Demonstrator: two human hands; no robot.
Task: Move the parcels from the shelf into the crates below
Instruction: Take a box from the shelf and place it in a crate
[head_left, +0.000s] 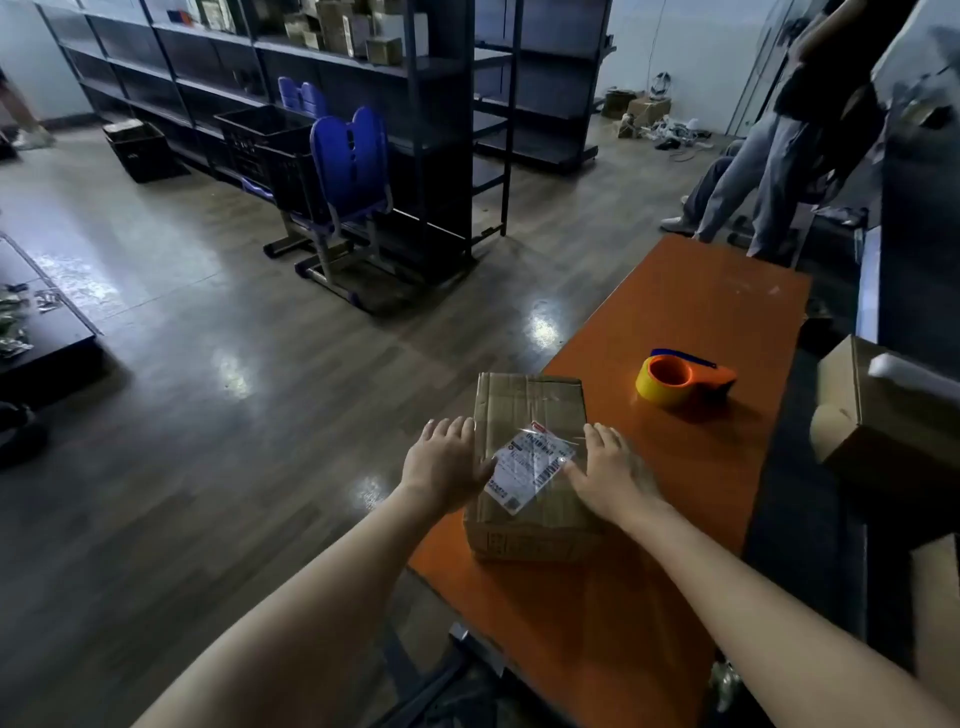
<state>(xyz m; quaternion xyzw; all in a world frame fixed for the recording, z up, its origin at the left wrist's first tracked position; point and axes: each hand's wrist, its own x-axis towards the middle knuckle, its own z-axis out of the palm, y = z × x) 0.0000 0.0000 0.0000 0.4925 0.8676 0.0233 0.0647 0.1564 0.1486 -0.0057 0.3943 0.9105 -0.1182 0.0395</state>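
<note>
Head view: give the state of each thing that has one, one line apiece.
cardboard parcel: shut, taped, lying flat on the orange table.
shipping label: stuck askew on the parcel's top.
left hand: fingers straight, against the parcel's left side.
right hand: fingers straight, resting on the parcel's right edge.
tape dispenser: lying on the table, untouched, apart from the parcel.
black crate: open-topped, contents not visible.

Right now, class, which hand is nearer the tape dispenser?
Right. The right hand rests on the right side of the box, with the tape dispenser beyond it; the left hand rests on the box's left edge, farther off.
</note>
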